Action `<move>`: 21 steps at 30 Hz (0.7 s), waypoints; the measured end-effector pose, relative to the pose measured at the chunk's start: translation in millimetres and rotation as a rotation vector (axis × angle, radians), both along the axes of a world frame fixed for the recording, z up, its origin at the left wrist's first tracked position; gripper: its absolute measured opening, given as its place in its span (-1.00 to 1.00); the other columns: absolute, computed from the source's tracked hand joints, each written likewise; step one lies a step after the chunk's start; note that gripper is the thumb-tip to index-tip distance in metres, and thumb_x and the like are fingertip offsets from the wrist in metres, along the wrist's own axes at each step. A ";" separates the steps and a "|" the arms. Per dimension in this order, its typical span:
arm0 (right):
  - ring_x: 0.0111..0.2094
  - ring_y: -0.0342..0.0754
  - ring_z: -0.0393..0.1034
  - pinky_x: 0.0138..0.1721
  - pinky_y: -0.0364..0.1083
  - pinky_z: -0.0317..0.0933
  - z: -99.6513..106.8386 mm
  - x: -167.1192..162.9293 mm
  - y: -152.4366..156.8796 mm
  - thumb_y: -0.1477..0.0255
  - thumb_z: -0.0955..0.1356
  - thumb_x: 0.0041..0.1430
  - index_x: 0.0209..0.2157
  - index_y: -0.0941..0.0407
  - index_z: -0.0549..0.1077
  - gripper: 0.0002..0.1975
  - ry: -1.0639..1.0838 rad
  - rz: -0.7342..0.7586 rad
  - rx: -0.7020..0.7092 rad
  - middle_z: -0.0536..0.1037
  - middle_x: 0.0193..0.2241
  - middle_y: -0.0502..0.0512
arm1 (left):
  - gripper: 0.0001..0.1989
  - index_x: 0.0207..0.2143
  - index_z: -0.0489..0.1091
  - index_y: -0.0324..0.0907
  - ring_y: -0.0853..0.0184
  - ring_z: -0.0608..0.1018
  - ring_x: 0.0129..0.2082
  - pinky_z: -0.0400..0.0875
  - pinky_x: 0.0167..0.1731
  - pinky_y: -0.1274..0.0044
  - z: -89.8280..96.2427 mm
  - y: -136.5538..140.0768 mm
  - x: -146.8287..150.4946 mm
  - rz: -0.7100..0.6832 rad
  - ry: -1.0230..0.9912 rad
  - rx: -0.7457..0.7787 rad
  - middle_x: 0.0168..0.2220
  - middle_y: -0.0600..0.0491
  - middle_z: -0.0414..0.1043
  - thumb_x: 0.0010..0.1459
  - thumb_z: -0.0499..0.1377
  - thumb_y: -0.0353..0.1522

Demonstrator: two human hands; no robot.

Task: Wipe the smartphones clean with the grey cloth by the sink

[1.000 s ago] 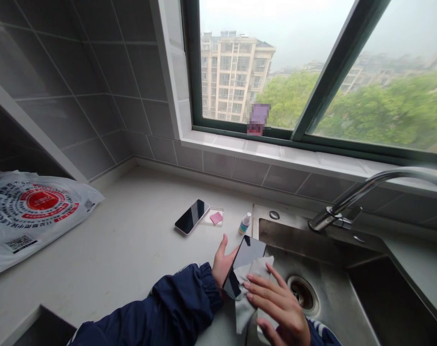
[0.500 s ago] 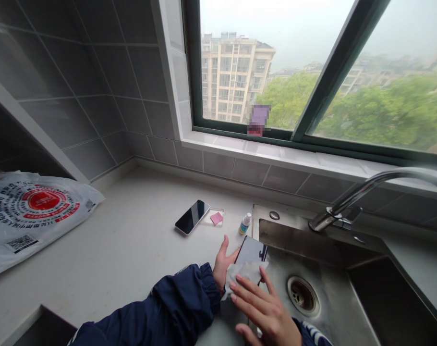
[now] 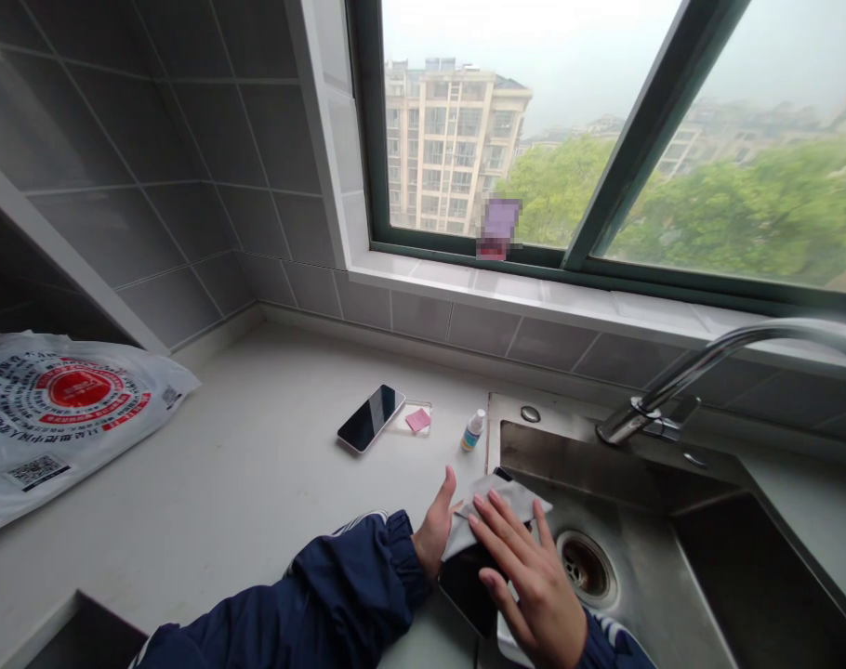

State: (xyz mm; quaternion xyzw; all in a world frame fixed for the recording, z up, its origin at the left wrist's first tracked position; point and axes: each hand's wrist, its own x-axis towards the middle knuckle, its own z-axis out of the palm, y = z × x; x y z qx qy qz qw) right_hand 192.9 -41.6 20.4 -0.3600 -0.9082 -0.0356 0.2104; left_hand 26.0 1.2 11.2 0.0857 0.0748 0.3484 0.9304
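My left hand (image 3: 435,528) supports a dark smartphone (image 3: 470,585) from its left side, thumb pointing up and the other fingers hidden beneath it. Flat over the phone's upper part lies a thin whitish wipe (image 3: 510,497). My right hand (image 3: 531,567) presses the wipe down with its fingers stretched out. Just beyond the hands stands a small spray bottle (image 3: 473,430) with a white cap. A second smartphone (image 3: 371,418) rests screen up on the counter, partly over a clear phone case (image 3: 424,429) with a pink square (image 3: 418,421) on it.
Right of the hands is a steel sink (image 3: 646,557) with a drain (image 3: 587,565) and a curved faucet (image 3: 674,381). A printed white plastic bag (image 3: 81,409) lies at the left of the pale counter (image 3: 256,465). Behind runs a window sill (image 3: 465,279).
My right hand and the wipe have slid up the phone, away from me. The phone's lower part is uncovered now, and its upper part is mostly covered.
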 end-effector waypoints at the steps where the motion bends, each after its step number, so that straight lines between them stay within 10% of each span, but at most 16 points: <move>1: 0.29 0.17 0.00 0.28 0.29 -0.51 -1.5 3.2 2.5 0.37 0.24 0.31 0.29 0.12 0.11 -0.45 0.016 -0.033 0.007 0.17 0.26 0.17 | -0.12 0.23 0.14 -0.36 0.14 0.51 -0.07 0.27 0.01 0.39 0.3 -1.2 -0.1 -0.011 0.009 0.035 -0.04 -0.24 0.44 0.14 -0.16 0.16; 8: 0.29 0.19 0.01 0.25 0.32 -0.24 -7.2 15.2 13.4 0.41 0.21 0.31 0.29 0.08 0.10 -0.47 0.113 -0.185 -0.005 0.17 0.26 0.17 | -0.18 0.26 0.10 -0.18 -0.01 0.34 0.15 0.04 0.17 0.17 8.5 -2.9 -1.4 -0.110 0.054 0.155 0.13 -0.18 0.32 0.13 -0.17 0.16; 21: -0.09 0.07 0.50 0.00 0.02 0.35 -12.1 28.4 26.5 0.32 0.36 0.22 -0.16 0.07 0.57 -0.79 0.828 -0.361 -0.357 0.57 -0.09 0.13 | -0.34 0.25 0.00 0.10 -0.04 0.55 -0.16 0.29 -0.17 -0.05 -5.6 1.4 -5.2 -0.161 0.075 0.198 0.06 -0.15 0.36 0.17 -0.18 0.12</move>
